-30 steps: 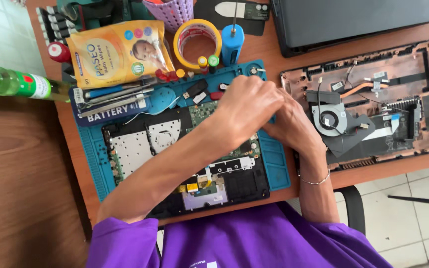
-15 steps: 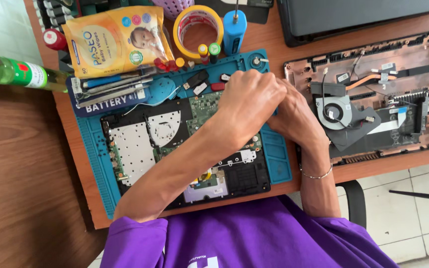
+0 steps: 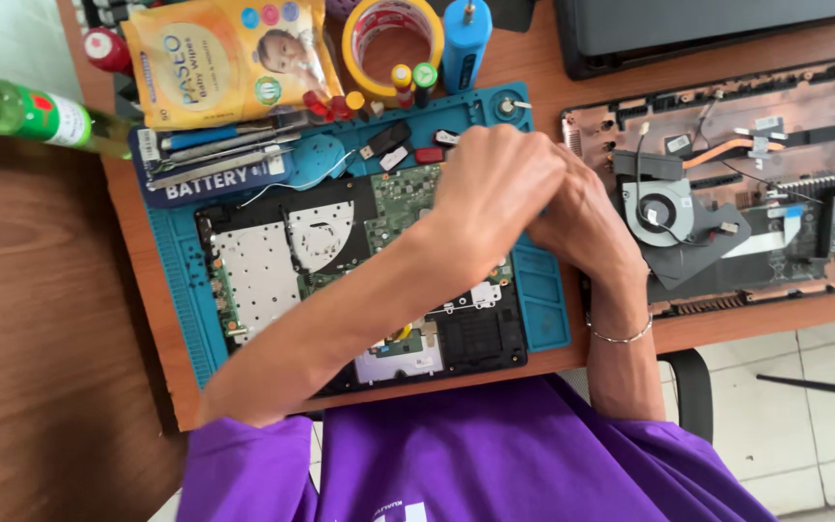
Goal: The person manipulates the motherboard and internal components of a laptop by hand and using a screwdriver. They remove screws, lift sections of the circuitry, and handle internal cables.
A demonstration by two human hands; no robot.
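**Bench layout**

The opened laptop board (image 3: 340,271) lies on the work mat (image 3: 548,309) at frame centre. Both hands (image 3: 533,198) meet over its right part. The laptop shell (image 3: 746,184) lies right; the wipes pack (image 3: 224,58) and tape roll (image 3: 393,39) upper left.

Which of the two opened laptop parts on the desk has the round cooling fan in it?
The copper-coloured laptop shell on the bare desk, right of the hands, holds the round fan. The laptop board on the blue mat shows none.

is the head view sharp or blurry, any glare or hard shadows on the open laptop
Head view: mostly sharp, with slight softness on the left hand and right hand; light is even and soft, with no strong glare on the open laptop and only faint shadows beneath the arms.
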